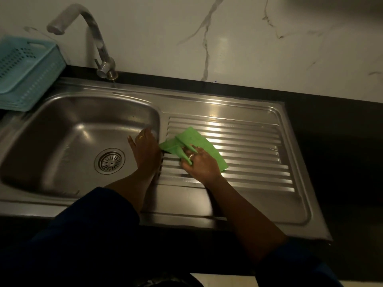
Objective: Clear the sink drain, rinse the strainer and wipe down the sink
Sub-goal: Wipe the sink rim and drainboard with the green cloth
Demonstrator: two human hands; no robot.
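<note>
Head: right hand [199,163] presses green cloth [200,140] on drainboard [252,156].

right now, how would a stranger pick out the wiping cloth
Find the steel sink, then its ribbed draining board. The cloth lies flat there, partly under the right hand. It is the only bright green thing among grey steel.

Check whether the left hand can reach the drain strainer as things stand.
Probably yes. The left hand is at the basin, the strainer lies uncovered close beside it, and nothing shows between them.
</note>
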